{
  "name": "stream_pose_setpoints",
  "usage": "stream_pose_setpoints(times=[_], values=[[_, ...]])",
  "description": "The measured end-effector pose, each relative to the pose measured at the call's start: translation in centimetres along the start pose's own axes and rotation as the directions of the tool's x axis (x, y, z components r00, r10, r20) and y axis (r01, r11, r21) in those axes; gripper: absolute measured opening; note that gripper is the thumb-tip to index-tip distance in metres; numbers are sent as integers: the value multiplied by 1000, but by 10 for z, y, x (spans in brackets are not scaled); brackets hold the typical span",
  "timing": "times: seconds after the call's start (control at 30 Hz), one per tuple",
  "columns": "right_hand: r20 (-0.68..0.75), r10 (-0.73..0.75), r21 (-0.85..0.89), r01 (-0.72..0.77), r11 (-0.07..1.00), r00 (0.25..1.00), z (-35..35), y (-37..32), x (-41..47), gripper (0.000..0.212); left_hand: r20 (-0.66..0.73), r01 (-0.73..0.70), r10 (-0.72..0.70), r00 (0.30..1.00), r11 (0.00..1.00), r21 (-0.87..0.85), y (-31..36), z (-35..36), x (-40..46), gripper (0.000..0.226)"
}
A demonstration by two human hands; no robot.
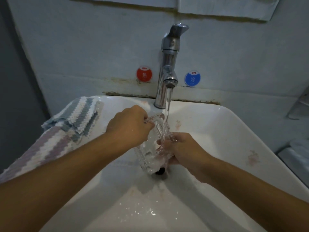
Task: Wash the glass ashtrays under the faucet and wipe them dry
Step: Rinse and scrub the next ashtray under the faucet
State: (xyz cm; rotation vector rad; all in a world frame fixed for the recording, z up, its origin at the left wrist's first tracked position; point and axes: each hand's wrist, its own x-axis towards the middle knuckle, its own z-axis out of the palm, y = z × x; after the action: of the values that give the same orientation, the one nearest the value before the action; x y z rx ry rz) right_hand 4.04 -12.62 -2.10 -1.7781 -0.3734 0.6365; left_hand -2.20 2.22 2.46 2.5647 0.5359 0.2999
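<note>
A square clear glass ashtray (149, 152) with ribbed edges is tilted on its side over the drain of the white sink (234, 139). Water runs from the chrome faucet (168, 69) onto its upper right edge. My left hand (128, 126) grips the ashtray's top left rim. My right hand (180, 149) holds its right side, fingers curled under the stream. The ashtray's far side is hidden behind my hands.
A striped cloth (70, 124) in grey, white and mauve lies over the sink's left rim. Red hot (144, 74) and blue cold (192, 79) stickers flank the faucet on the wall. The black drain (160, 170) shows below the ashtray. Water droplets dot the basin front.
</note>
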Motion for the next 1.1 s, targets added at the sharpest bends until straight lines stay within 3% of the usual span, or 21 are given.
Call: stream_pose_setpoints(times=[0.1, 0.33, 0.6, 0.7, 0.8, 0.9, 1.03, 1.1], values=[[14, 23, 5, -23, 1000, 1000, -2, -1, 0, 20, -15, -5, 5, 1000, 1000, -2, 1, 2, -3, 28], [25, 103, 272, -106, 956, 994, -4, 0, 4, 21, -3, 89, -92, 996, 974, -208, 0, 7, -1, 26], [108, 120, 253, -144, 957, 987, -4, -5, 0, 44, 0, 103, -105, 994, 981, -161, 2, 16, -4, 26], [55, 107, 286, -118, 951, 993, -2, -4, 1, 35, -4, 99, -101, 995, 983, -152, 3, 16, -4, 25], [-64, 83, 152, -73, 986, 994, 0, -2, -1, 22, 1, 100, -101, 995, 983, -156, 2, 15, -4, 26], [-109, 65, 136, -50, 989, 992, 0, 0, 2, 20, 3, 101, -102, 995, 977, -188, 2, 14, -4, 26], [-6, 39, 192, -37, 981, 999, 2, -5, -1, 41, -13, 111, -117, 993, 967, -230, 2, 16, -4, 26], [55, 30, 279, -44, 959, 998, 2, -5, -2, 41, -20, 126, -136, 991, 958, -256, 1, 19, -2, 24]])
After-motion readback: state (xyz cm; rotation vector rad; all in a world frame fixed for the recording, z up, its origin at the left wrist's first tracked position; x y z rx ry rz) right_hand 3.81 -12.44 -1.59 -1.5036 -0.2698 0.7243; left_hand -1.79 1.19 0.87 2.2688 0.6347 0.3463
